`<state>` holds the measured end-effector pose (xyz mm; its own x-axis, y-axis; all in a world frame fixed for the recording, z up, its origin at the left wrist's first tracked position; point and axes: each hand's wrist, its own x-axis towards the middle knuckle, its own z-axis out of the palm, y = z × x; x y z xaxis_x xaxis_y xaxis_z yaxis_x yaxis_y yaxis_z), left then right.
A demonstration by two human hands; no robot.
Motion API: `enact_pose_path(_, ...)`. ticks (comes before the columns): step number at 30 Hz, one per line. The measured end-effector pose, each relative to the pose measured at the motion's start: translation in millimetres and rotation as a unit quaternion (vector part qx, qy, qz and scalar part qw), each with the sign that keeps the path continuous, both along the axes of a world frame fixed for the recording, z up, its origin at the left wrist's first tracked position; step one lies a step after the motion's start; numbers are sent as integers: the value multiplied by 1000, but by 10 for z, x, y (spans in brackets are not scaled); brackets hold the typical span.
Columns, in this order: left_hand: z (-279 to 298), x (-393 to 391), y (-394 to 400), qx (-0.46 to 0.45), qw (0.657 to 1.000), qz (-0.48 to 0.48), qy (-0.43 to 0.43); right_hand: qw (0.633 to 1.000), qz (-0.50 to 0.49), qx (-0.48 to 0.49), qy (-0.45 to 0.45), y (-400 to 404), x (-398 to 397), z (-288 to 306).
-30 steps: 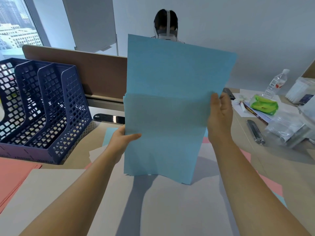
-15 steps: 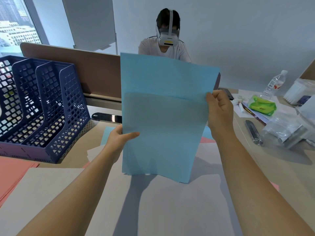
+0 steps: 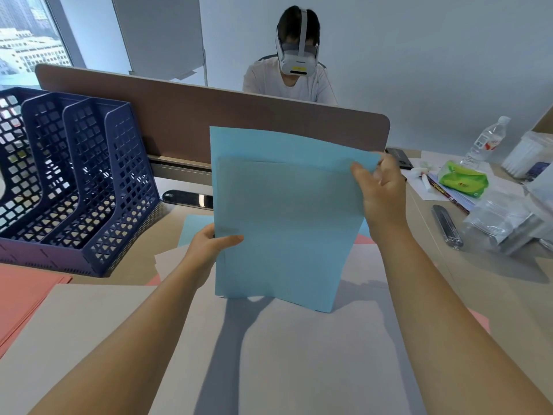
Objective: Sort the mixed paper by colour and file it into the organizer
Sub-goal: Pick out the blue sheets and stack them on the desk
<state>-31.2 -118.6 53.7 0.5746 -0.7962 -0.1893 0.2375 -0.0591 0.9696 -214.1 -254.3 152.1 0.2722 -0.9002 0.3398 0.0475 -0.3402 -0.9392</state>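
Two hands on one stack of blue sheets (image 3: 278, 223), held upright over the tabletop (image 3: 493, 283), bottom edge resting on or just above the grey sheets (image 3: 299, 354) lying there; can't tell which. Head view, the only one: left hand (image 3: 209, 247) pinches the stack's lower left edge, thumb across the front, fingers hidden behind the paper. Right hand (image 3: 381, 196) holds the upper right corner, thumb on the front face, fingers curled behind. Back sheet stands higher than the ones in front, so the stack isn't squared. Organizer (image 3: 74, 181) sits to the left, well apart from the stack, three dark blue mesh slots, contents unclear through the mesh. Pink sheets (image 3: 21, 298) lie at the near left, another blue sheet (image 3: 194, 229) flat behind the stack. Handling, my read: paper is light, floppy, slick sheet on sheet; top corner is already curling. Grip both long edges near the middle, tap the bottom edge on the tabletop to square it, then feed it into a slot bottom edge first. Held by one corner it would likely fan or sag. Clutter at right (bottle (image 3: 487, 142), green pack (image 3: 462, 181)) is out of the way.
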Motion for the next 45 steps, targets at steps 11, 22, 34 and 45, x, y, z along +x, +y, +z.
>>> enact_pose_path(11, 78, 35, -54, -21, 999, 21, -39, 980, 23, -142, 139, 34, -20, -59)
enact_pose_path(22, -316, -19, -90, 6, 999, 51, -18, 997, 45, 37, 52, -84, -154, -205)
enact_pose_path(34, -497, -3, -50, 19, 999, 23, 14, 947, 126, 291, 44, -13, -148, -1189)
enact_pose_path(45, -283, 7, -77, -46, 998, 21, -35, 972, 106, 202, 60, -19, -218, -1003)
